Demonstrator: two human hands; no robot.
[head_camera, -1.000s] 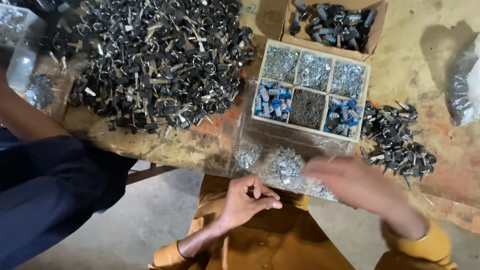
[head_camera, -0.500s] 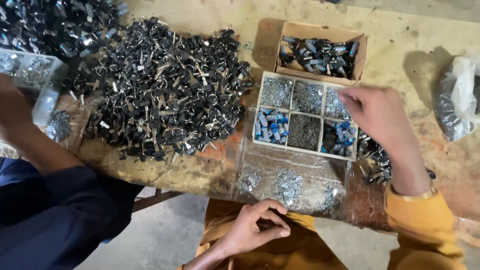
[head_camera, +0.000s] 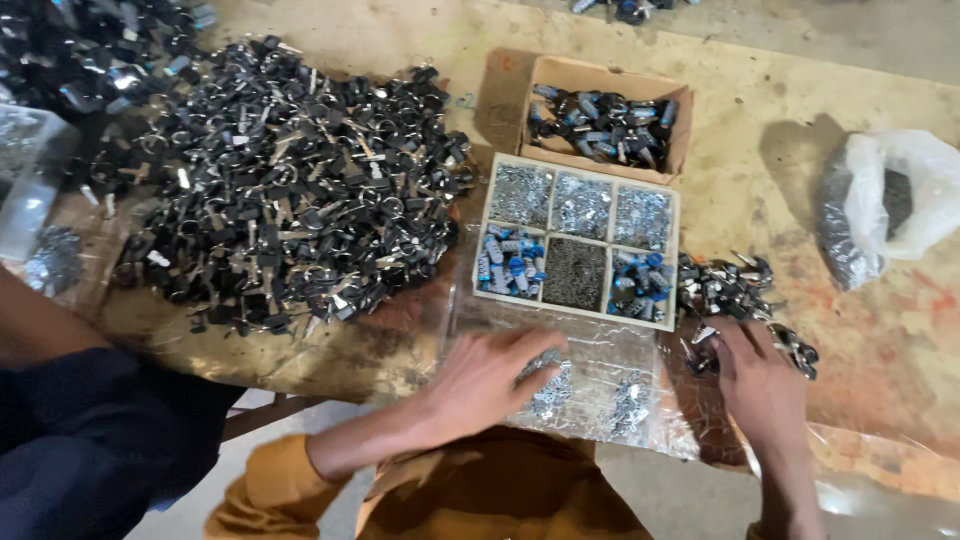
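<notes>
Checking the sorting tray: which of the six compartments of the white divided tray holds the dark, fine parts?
The bottom middle compartment; its bottom-row neighbours hold blue-and-silver pieces, and the top three hold shiny silver ones.

Worn wooden table (head_camera: 800, 90); key heap (head_camera: 290, 190), compartment tray (head_camera: 577, 240), cardboard box (head_camera: 610, 115), plastic bag (head_camera: 885, 205).
</notes>
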